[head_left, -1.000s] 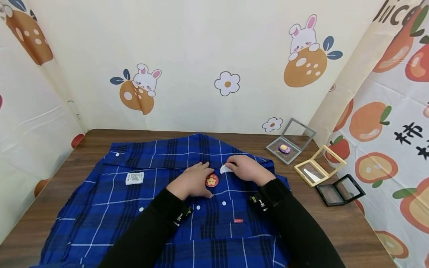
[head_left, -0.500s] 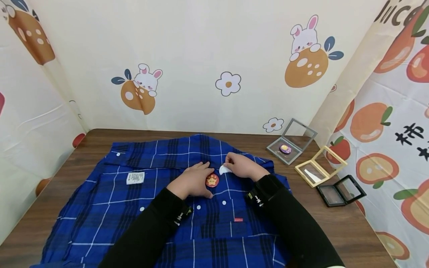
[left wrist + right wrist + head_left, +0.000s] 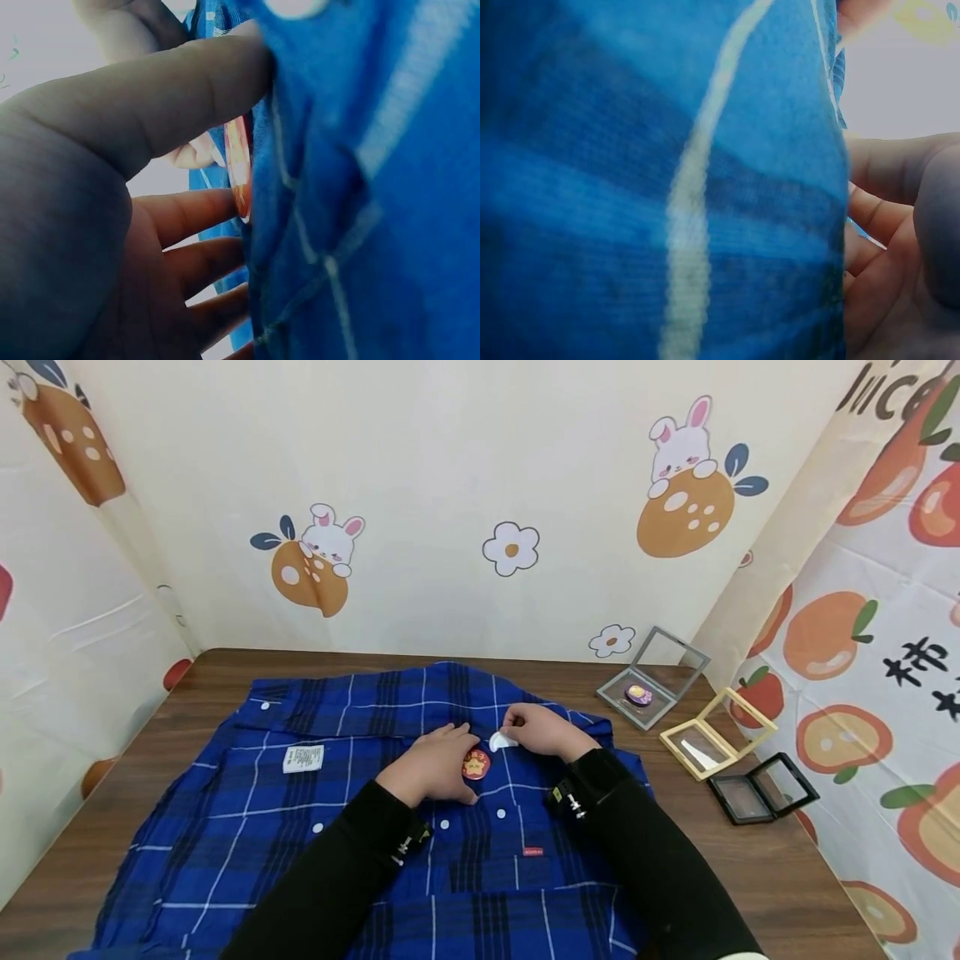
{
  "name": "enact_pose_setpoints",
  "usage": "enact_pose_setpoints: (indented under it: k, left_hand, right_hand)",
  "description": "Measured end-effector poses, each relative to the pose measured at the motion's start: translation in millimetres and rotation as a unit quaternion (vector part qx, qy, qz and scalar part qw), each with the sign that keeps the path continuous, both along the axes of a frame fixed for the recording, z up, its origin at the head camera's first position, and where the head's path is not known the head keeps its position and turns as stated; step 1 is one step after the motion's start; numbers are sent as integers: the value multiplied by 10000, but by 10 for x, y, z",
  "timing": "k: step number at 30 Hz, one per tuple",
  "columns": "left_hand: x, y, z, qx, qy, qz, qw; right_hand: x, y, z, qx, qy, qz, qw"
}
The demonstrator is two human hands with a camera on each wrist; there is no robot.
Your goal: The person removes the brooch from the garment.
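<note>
A blue plaid shirt (image 3: 247, 827) lies spread on the table, with a round red badge (image 3: 476, 764) that bears a yellow figure on its upper middle. My left hand (image 3: 433, 766) rests on the shirt just left of the badge, fingers extended. In the left wrist view the badge (image 3: 238, 165) shows edge-on between thumb and index finger, the index fingertip touching or very near it. Just up and right of the badge, my right hand (image 3: 547, 732) pinches a small white piece (image 3: 501, 741), its material unclear. In the right wrist view, cloth hides the right fingertips.
Three open square compacts stand at the right: a grey one (image 3: 632, 706) holding a purple-and-yellow badge (image 3: 638, 695), a cream one (image 3: 697, 745) and a black one (image 3: 741, 799). The brown table (image 3: 765, 881) ends at a printed curtain (image 3: 420, 452) behind.
My right hand has shifted slightly left with the white piece still pinched. The left hand and the red badge look almost unmoved.
</note>
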State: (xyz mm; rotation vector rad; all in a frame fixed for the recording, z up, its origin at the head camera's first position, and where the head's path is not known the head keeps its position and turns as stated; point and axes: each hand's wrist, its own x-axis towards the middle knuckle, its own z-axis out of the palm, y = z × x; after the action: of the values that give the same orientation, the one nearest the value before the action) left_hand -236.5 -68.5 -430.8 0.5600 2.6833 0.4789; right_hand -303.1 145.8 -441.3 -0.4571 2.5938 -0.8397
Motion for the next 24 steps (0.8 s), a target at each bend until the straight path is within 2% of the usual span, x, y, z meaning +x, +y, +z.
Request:
enact_pose_setpoints:
  k: [3,5,8,12,14,18,24]
  left_hand:
    - [-21,50,53,-7,75,101,9999]
    - [-44,95,82,1,198,61,9998]
    - [-82,171,86,-60,440,-315,9985]
    - [-136,193,6,-169,679,-801,9943]
    - [-161,169,-19,-94,589,-799,9950]
    - [-201,109,-28,168,170,-662,9975]
    - [-202,115,2,133,-225,-701,9972]
  right_hand:
    - [-9,27,-10,-175,0,-1,9998]
    - [-14,48,-22,-257,9,10,9997]
    - [-11,86,-39,-284,2,-8,9996]
    - [-8,99,-50,-252,30,-4,9997]
    - [-9,100,-55,-231,55,-12,9997]
    - [-10,98,-55,-200,111,-49,9997]
    - [-2,104,-47,-127,133,-60,9998]
